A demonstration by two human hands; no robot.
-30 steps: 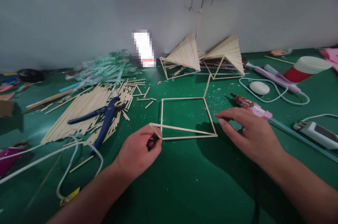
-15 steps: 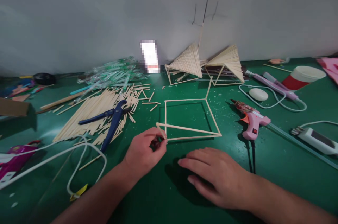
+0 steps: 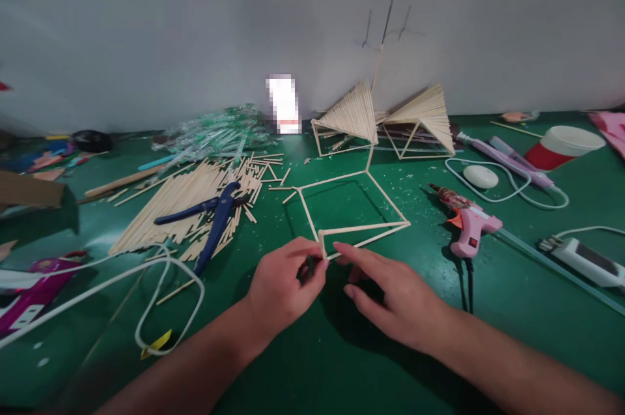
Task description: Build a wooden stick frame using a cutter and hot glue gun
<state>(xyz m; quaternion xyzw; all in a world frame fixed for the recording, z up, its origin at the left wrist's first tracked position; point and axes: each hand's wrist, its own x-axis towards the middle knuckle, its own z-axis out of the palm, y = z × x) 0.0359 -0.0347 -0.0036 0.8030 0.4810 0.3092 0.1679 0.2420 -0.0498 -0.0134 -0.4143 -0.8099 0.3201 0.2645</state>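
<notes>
A frame of thin wooden sticks (image 3: pixel 385 197) stands on the green table, with a square base, one short stick rising at the far corner and a slanting stick along the near side. My left hand (image 3: pixel 288 281) pinches its near corner between thumb and fingers. Close to the same corner, my right hand (image 3: pixel 390 288) hovers over the near edge, thumb and fingers apart and nothing between them. Whether its index fingertip touches the frame, I cannot tell. Right of the frame lies a pink glue gun (image 3: pixel 466 226) with a clear glue stick in its back.
Left are loose wooden sticks (image 3: pixel 161 213) under blue cutters (image 3: pixel 219 219), and a white cable (image 3: pixel 170 265). Two stick-covered models (image 3: pixel 349 115) stand by the wall beside a bright blurred screen (image 3: pixel 284 102) and plastic wrappers (image 3: pixel 215 131). A red-and-white cup (image 3: pixel 561 148) stands back right.
My left hand has shifted right with the frame's near corner, turning the frame on the table. My right hand has moved up closer to that corner, its fingers parting. The view has shifted slightly.
</notes>
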